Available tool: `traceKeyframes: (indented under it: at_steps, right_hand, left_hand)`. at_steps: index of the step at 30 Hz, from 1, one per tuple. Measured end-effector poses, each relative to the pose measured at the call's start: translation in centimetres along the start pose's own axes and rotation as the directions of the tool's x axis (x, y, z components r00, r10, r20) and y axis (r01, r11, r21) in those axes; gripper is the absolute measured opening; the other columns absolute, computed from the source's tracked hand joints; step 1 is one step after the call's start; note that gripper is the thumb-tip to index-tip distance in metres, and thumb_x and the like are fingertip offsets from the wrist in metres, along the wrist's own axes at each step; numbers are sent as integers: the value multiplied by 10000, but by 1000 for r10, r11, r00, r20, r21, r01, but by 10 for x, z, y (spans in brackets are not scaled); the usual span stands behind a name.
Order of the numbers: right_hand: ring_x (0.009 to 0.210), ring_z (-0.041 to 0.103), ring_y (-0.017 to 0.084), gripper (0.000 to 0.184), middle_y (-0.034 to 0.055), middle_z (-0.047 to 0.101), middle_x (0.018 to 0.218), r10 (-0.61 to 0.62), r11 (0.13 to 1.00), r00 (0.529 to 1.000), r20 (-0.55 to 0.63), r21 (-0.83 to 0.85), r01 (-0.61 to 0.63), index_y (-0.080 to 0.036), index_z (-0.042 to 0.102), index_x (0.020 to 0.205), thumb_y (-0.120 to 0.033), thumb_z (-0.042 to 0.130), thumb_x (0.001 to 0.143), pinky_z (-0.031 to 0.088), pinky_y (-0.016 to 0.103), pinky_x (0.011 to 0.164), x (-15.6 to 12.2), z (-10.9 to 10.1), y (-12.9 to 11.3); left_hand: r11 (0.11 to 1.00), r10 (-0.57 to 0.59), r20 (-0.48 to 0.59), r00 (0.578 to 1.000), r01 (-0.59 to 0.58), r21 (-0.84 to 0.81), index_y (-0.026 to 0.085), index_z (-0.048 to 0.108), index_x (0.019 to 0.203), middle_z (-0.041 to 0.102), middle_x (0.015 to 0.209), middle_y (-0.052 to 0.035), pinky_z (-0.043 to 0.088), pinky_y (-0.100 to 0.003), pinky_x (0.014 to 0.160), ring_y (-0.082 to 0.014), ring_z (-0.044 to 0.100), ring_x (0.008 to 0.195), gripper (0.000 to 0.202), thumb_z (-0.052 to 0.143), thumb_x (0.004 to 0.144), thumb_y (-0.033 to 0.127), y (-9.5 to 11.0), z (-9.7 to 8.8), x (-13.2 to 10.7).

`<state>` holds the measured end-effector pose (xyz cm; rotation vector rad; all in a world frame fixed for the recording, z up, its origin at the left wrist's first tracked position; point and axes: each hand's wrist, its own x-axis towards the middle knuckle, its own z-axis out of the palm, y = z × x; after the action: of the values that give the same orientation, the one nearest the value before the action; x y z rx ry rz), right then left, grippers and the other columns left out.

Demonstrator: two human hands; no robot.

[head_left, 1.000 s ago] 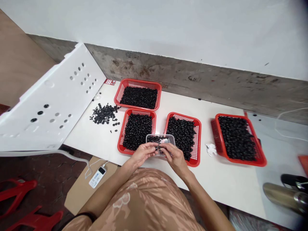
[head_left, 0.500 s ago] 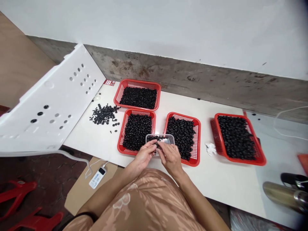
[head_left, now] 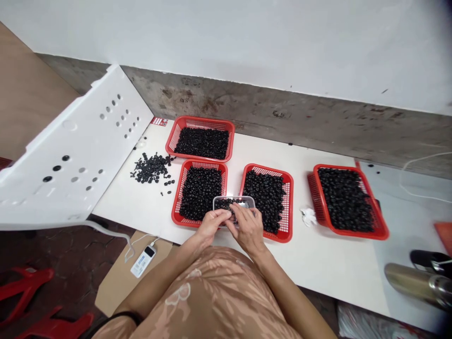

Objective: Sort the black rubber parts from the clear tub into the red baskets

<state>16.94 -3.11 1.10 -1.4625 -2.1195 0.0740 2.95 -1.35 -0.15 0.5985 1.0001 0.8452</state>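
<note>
Both hands meet over the near edge of a clear plastic tub [head_left: 250, 201] holding small black parts. My left hand [head_left: 212, 223] pinches with thumb and fingertips; whatever is in the pinch is too small to name. My right hand [head_left: 247, 225] has its fingers bent together against the left fingertips, and a small black piece seems to lie between them. Left of the tub stands a red basket [head_left: 175, 207] of round black parts; right of it, another red basket [head_left: 287, 207] of similar black parts.
Behind is a red basket [head_left: 231, 141] of finer black pieces. A loose heap of black parts [head_left: 151, 168] lies beside a white perforated panel [head_left: 81, 127]. Farther right are crumpled white tissue [head_left: 308, 216], another filled red basket [head_left: 383, 226] and a metal cylinder [head_left: 409, 280]. A power bank [head_left: 143, 261] rests on cardboard.
The right fingers have shifted slightly and reach farther over the left fingertips and the tub. The left hand stays almost in place. The whole view has moved a little.
</note>
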Motion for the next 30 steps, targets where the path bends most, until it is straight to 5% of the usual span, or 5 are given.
traceKeyframes:
  at_steps: [10, 17, 22, 30]
  right_hand:
    - [703, 578, 165, 203, 42, 640, 722, -63, 995, 996, 59, -69, 67, -146, 572, 888, -312, 462, 927, 322, 376, 927, 4, 4, 3]
    - [716, 590, 167, 213, 47, 624, 743, -20, 995, 998, 58, -94, 25, -136, 542, 975, -272, 378, 968, 353, 380, 953, -27, 17, -6]
    - [671, 579, 160, 211, 30, 598, 688, -25, 997, 993, 119, -72, 34, -146, 546, 937, -252, 365, 968, 371, 395, 975, -46, 24, -4]
    - [605, 572, 144, 227, -2, 588, 628, -21, 999, 989, 145, 42, 14, -184, 555, 828, -270, 392, 959, 386, 422, 983, -59, 26, 3]
  left_hand:
    - [992, 31, 83, 996, -42, 123, 110, 700, 726, 670, 733, -50, 398, -267, 767, -146, 547, 710, 300, 685, 738, 410, 13, -3, -9]
    - [975, 82, -7, 997, -78, 206, 114, 722, 770, 696, 802, -65, 410, -285, 783, -172, 574, 758, 264, 697, 720, 372, -11, -2, -16]
    - [978, 18, -27, 999, -12, 211, 105, 718, 747, 699, 749, -63, 416, -289, 771, -169, 576, 717, 246, 693, 715, 347, -27, -5, -19]
    - [963, -115, 96, 989, 88, 255, 103, 708, 711, 693, 678, -57, 424, -291, 766, -162, 575, 666, 309, 672, 729, 409, -35, -11, -15]
